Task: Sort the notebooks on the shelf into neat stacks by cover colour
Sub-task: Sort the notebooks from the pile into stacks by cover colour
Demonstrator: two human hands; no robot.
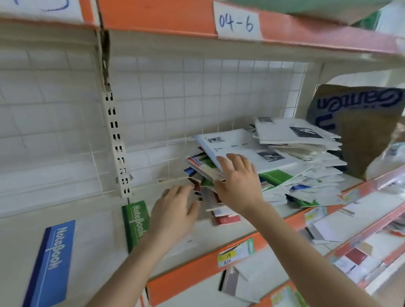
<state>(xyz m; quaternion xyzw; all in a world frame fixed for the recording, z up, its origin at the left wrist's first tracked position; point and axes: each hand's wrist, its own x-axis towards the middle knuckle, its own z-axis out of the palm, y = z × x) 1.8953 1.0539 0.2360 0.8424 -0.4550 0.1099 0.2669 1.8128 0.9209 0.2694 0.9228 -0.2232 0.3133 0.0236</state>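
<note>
Hands are listed first — right hand [239, 184], fingers spread flat on the white cover [256, 149] topping the jumbled notebook pile [301, 177]; left hand [172, 215], fingers loosely spread, just beside its left edge. Pile is found on the shelf [100, 244], extending rightward.

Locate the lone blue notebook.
In the head view, the blue notebook lies flat at the left of the shelf, apart from the green notebook to its right.

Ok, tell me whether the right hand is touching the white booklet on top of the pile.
Touching. In the head view the right hand lays its fingers on the near edge of the white booklet; no gap shows.
</note>
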